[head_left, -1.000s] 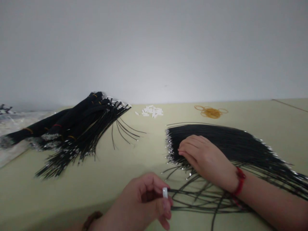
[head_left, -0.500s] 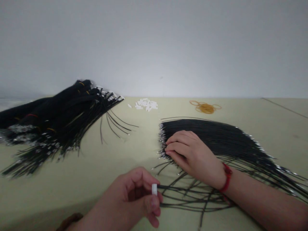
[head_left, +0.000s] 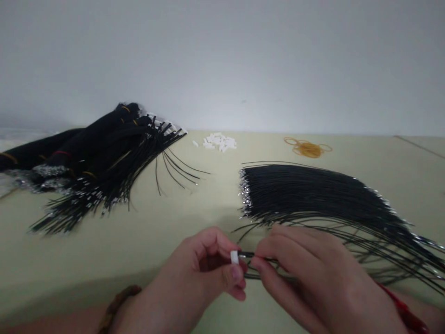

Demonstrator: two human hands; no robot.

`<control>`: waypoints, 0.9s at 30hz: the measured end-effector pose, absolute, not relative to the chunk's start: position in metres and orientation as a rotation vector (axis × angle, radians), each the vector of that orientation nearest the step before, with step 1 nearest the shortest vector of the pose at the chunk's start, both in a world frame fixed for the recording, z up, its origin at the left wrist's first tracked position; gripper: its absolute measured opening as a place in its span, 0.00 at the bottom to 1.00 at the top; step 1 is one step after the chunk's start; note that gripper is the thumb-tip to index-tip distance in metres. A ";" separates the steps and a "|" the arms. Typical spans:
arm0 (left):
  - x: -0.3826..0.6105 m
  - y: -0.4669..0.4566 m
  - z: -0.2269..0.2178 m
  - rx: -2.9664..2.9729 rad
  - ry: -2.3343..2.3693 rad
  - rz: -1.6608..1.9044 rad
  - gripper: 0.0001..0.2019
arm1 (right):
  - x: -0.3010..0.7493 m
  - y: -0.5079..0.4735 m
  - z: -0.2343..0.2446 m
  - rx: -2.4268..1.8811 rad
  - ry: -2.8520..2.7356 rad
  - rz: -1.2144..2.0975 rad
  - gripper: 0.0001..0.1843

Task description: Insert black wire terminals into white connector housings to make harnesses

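Note:
Between the thumb and fingers of my left hand (head_left: 201,273) is a small white connector housing (head_left: 234,257), with black wire running out of its right side. My right hand (head_left: 309,269) pinches a black wire (head_left: 246,254) just right of the housing, its metal tip pointing at the housing. Whether the tip is inside the housing I cannot tell. Behind my right hand lies a wide sheet of black wires (head_left: 309,192), with silvery crimped ends on its left edge. Several loose wires spread below it, partly hidden by my right hand.
A heap of bundled black wires (head_left: 104,148) lies at the left, some ends carrying white housings. Loose white housings (head_left: 219,141) are piled at the back middle. Yellow rubber bands (head_left: 308,149) lie to their right. A pale wall (head_left: 222,65) rises behind the table (head_left: 156,250).
My right hand has left the sheet of wires and come down to the housing with a wire pinched in its fingers. My left hand still holds the housing. The view has shifted slightly.

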State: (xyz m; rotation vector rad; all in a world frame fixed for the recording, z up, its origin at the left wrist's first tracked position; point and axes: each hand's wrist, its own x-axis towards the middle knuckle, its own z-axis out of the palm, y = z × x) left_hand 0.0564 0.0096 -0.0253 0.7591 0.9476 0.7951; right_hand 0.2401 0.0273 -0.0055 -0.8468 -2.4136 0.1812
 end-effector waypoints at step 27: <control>0.057 0.007 -0.023 0.828 0.974 0.802 0.11 | 0.237 0.026 -0.015 -0.776 -2.412 0.109 0.19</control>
